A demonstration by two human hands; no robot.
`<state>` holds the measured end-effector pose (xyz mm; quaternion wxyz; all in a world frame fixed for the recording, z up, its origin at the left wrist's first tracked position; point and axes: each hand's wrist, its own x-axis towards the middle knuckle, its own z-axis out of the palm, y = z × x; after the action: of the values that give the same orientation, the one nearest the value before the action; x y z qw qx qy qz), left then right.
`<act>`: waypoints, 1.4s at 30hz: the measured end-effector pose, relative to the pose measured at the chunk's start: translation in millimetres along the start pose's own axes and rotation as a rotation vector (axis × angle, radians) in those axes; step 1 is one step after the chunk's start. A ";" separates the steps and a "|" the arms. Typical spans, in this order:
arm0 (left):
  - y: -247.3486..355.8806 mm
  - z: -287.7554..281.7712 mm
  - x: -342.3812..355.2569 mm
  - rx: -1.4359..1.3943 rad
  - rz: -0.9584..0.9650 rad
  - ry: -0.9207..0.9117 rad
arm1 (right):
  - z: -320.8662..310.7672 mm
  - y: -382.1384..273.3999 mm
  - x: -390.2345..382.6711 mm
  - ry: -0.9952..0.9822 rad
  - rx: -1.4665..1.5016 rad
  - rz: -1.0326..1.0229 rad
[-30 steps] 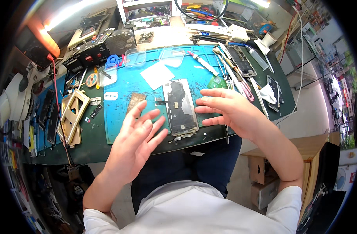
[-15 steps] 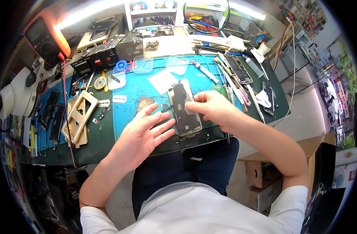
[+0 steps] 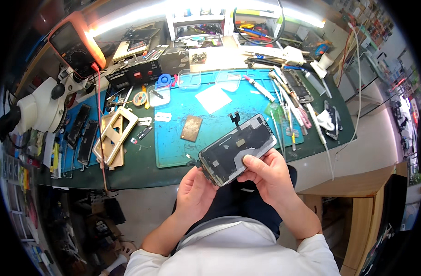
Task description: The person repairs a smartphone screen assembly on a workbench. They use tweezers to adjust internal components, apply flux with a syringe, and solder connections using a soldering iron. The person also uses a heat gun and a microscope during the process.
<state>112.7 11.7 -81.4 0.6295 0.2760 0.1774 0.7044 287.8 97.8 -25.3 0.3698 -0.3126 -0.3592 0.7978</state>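
A black phone screen assembly, back side up, is held tilted above the near edge of the bench. A flex cable sticks out from its far edge, and another part hangs at its left end. My right hand grips its near right side, thumb on top and fingers underneath. My left hand closes round the lower left end, its fingertips partly hidden by the screen. Beyond the screen, a small brown rectangular plate and a white paper square lie on the blue work mat.
Cream frame-like holders lie left of the mat. An orange multimeter stands at the back left, its red lead crossing the bench. Clear plastic boxes line the mat's far side. Tweezers, brushes and a syringe lie at the right.
My right hand has lifted the phone screen off the mat and turned it, bringing it nearer to me. My left hand has gone from spread fingers to gripping its left end. The view has shifted.
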 end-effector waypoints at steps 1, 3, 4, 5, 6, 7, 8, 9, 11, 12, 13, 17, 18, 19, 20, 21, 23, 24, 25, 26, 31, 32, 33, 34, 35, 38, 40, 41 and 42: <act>-0.5 -3.0 -2.7 -0.041 -0.012 -0.011 | 1.7 4.1 -1.8 0.000 -0.013 -0.017; -1.8 -6.6 -9.4 -0.077 -0.045 0.012 | 3.2 9.6 -5.4 0.006 -0.040 -0.054; -1.9 -6.0 -11.8 -0.075 -0.054 0.031 | 3.5 13.1 -6.6 0.009 -0.040 -0.070; -1.8 -5.1 -13.7 -0.074 -0.064 0.050 | 3.8 16.6 -7.6 0.013 -0.040 -0.085; -3.3 -4.1 -14.4 -0.081 -0.063 0.066 | 3.3 16.9 -8.3 0.014 -0.053 -0.102; -4.8 -5.9 -17.0 -0.083 -0.056 0.079 | 3.1 17.0 -9.4 0.010 -0.079 -0.103; -4.1 -4.6 -17.5 -0.081 -0.057 0.077 | 2.4 18.6 -9.8 0.010 -0.082 -0.115; -4.8 -2.6 -17.1 -0.086 -0.054 0.073 | 0.9 19.1 -10.4 0.011 -0.093 -0.127; -5.0 -2.6 -17.0 -0.062 -0.041 0.055 | -2.3 21.5 -11.5 0.016 -0.122 -0.157; -5.5 -3.7 -16.7 -0.035 -0.030 0.041 | -4.6 23.2 -12.1 0.020 -0.142 -0.175; -5.7 -4.3 -16.8 -0.008 -0.018 0.026 | -5.9 24.5 -12.5 0.024 -0.163 -0.193; -3.3 -2.8 -17.4 0.056 -0.009 0.064 | -2.8 27.3 -11.0 0.019 -0.098 -0.254; -1.7 1.2 -17.0 0.058 -0.005 0.082 | -5.3 27.4 -11.4 0.016 -0.111 -0.246; -0.4 3.9 -16.6 0.060 -0.002 0.099 | -7.8 27.7 -11.7 0.013 -0.125 -0.238; 1.6 3.8 -16.2 0.064 -0.017 0.080 | -10.1 28.4 -11.9 0.003 -0.082 -0.245; 4.1 3.1 -15.1 0.064 -0.027 0.058 | -13.2 27.8 -11.9 -0.008 -0.044 -0.252; 10.1 3.6 -11.5 0.023 -0.046 0.046 | -15.2 28.6 -9.5 -0.003 0.048 -0.296; 12.7 5.7 -7.7 -0.023 -0.053 0.051 | -15.3 29.4 -8.4 0.023 0.064 -0.299; 14.2 9.0 -3.7 -0.070 -0.060 0.055 | -14.7 30.6 -7.5 0.049 0.080 -0.303; 14.5 12.7 0.2 -0.016 -0.009 0.045 | -12.7 30.7 -6.8 0.075 0.096 -0.307; 17.7 32.6 26.6 0.205 0.098 0.279 | -2.5 32.8 -5.4 0.035 0.029 -0.202; 19.6 32.3 34.0 0.224 0.096 0.343 | -3.9 29.7 -5.4 0.039 -0.025 -0.282; 26.5 38.0 45.1 0.219 0.128 0.332 | -6.3 27.0 -4.0 0.046 -0.081 -0.360; 33.9 38.2 52.9 0.295 0.158 0.346 | -8.5 22.8 -4.0 0.056 -0.133 -0.445; 44.1 35.2 60.3 0.431 0.154 0.287 | -21.5 18.8 -2.6 0.122 -0.280 -0.592; 65.3 32.4 78.6 0.761 0.139 0.150 | -41.9 -12.8 7.9 0.315 -0.711 -0.959; 70.3 30.7 88.0 0.964 0.121 0.054 | -33.0 -38.1 11.4 0.251 -0.895 -1.039; 65.4 32.4 92.0 1.007 0.136 0.034 | -29.0 -49.3 14.1 0.204 -0.991 -1.066; 62.6 30.9 95.6 1.044 0.135 0.006 | -24.7 -58.8 17.1 0.155 -1.084 -1.095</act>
<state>77.0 93.8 -3.9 0.3607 0.5617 0.4883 0.5620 319.2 147.8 4.4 0.5307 -0.2827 -0.7761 0.1900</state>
